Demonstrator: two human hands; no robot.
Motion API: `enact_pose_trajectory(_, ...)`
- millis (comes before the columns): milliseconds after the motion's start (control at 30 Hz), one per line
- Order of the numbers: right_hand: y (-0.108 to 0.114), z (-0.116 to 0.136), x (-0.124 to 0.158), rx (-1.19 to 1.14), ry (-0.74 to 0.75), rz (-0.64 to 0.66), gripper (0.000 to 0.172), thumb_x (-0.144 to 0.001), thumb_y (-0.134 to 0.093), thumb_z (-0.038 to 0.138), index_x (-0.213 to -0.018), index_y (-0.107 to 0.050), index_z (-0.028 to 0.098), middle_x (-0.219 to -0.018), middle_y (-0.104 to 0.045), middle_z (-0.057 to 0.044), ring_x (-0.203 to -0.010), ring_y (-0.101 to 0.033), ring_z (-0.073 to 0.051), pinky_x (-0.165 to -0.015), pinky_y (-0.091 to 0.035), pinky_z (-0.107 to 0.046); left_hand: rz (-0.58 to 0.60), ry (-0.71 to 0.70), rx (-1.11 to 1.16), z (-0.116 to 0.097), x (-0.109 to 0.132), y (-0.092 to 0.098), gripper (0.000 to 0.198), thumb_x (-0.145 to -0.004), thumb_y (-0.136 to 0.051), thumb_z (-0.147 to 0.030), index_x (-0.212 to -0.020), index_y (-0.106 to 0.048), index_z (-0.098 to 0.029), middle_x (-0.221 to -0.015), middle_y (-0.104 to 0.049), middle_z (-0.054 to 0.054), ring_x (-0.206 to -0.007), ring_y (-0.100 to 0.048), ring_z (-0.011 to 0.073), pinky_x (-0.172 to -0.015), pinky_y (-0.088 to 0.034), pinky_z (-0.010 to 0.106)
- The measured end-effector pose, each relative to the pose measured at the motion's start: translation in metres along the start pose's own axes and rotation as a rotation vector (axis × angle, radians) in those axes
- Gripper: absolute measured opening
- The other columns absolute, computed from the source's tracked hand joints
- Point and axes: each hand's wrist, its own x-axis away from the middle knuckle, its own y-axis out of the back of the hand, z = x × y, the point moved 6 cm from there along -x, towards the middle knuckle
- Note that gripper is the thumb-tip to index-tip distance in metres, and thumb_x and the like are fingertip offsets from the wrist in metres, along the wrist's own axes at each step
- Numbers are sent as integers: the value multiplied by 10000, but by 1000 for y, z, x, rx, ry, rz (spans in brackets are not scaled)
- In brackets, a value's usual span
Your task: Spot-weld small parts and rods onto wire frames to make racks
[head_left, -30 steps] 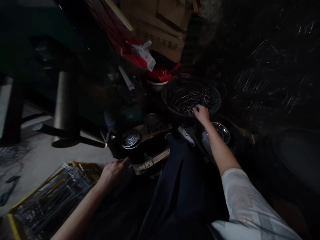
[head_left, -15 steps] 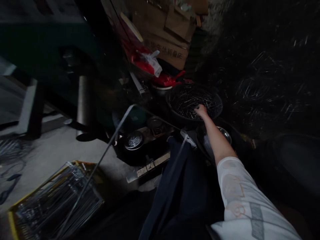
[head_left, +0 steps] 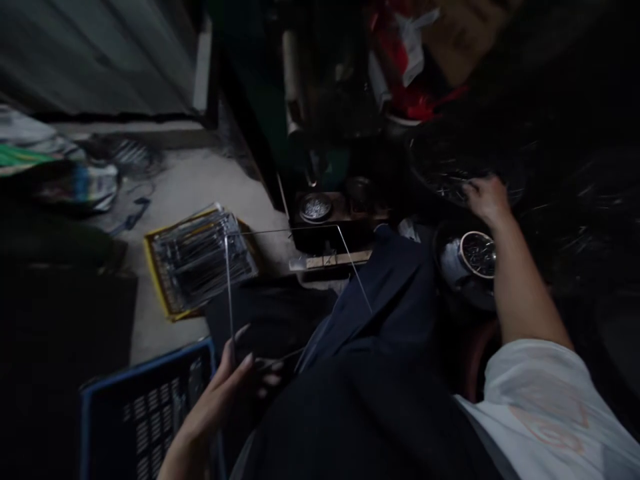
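My left hand [head_left: 217, 393] is low in the view, with a thin bent metal wire [head_left: 283, 231] rising from between its fingers and forming a square-cornered shape above my lap. My right hand [head_left: 487, 200] rests at the near rim of a dark round basin [head_left: 450, 177] heaped with thin metal pieces, its fingers among them. Just below that hand sits a small metal bowl of similar pieces [head_left: 477, 253]. A round tin of small metal parts [head_left: 315, 207] stands on a low black box [head_left: 325, 237], left of my knees.
A yellow-edged tray of bundled wire pieces [head_left: 197, 260] lies on the concrete floor [head_left: 180, 180]. A blue plastic crate [head_left: 145, 417] sits at lower left. Red plastic and cardboard [head_left: 460, 33] lie at top right. Dark heaps of metal pieces surround the right side.
The view has swung, bringing the floor, tray and crate further in. My left hand has come up from below holding the bent wire. My right hand stays at the basin.
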Motion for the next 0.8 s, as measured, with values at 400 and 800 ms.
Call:
enact_pose_trajectory(400,22,156,57,-54,412,169,217,-896,-650,207,-1071,-732,109,-1026,-736,-110,-970,-669,-186,-875,-467,-307,116,-214,370,-7,-27,-50,903,-900,-631,-359,-1524,22,-361,-920,-767,82,-855,-742,266,-633,-580,288)
enact_pose_trajectory(800,-14,201,72,-447,465,214,210,-849,-639,344,-972,-751,215,-1030,-746,-25,-1010,-681,-234,-887,-519,-335,397,-76,408,26,-46,-102,981,-871,-687,-351,-1517,51,-320,-1046,-740,137,-968,-713,287,-716,-554,317)
